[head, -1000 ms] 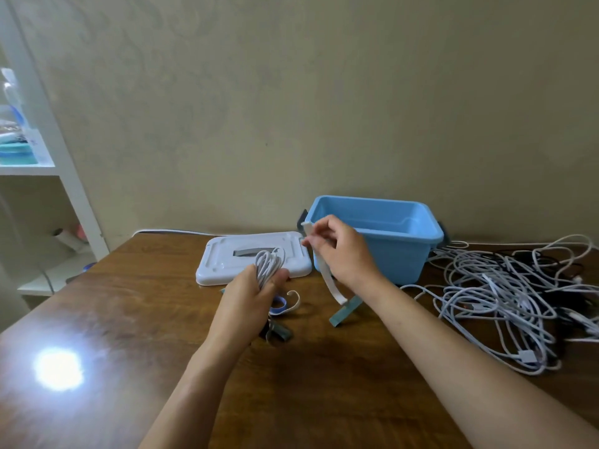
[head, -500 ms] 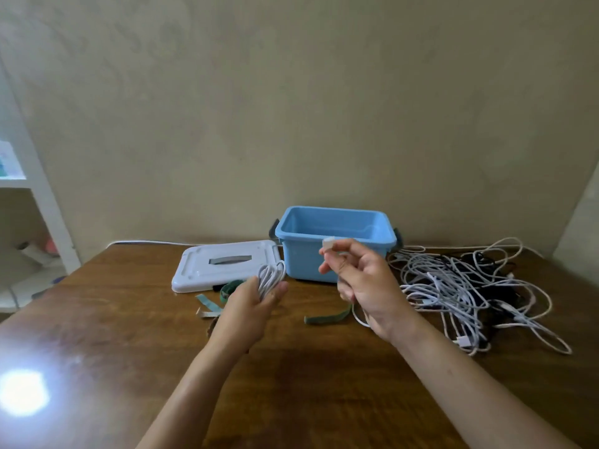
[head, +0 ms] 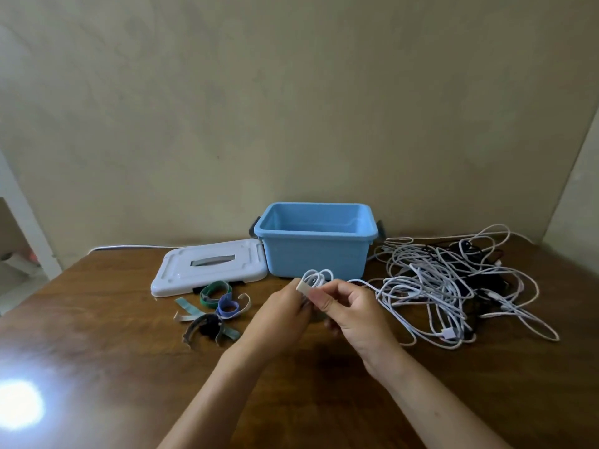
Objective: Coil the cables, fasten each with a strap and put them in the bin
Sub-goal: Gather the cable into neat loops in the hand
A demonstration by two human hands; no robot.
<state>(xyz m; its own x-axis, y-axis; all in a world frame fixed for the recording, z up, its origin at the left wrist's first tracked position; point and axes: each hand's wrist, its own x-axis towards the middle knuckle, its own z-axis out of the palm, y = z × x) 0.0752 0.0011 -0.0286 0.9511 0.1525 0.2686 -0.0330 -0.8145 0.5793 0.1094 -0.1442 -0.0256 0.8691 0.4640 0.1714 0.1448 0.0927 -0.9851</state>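
My left hand [head: 281, 315] grips a small coiled white cable [head: 317, 276], its loops sticking up above my fingers. My right hand [head: 355, 314] pinches a pale strap [head: 304, 286] against the coil. Both hands meet just in front of the open blue bin [head: 316, 241], which looks empty. A tangled heap of white and dark cables [head: 450, 283] lies to the right of the bin. Several loose straps [head: 217, 301], green, blue, grey and dark, lie to the left of my hands.
The bin's white lid [head: 209, 266] lies flat left of the bin on the wooden table [head: 97, 335]. A white cable runs along the wall behind the lid. A white shelf unit [head: 19, 222] stands at the far left. A bright glare spot marks the table's front left.
My hands have come together: the right hand brought the pale strap onto the coil held by the left. The view has swung right and down, bringing the loose straps into sight.
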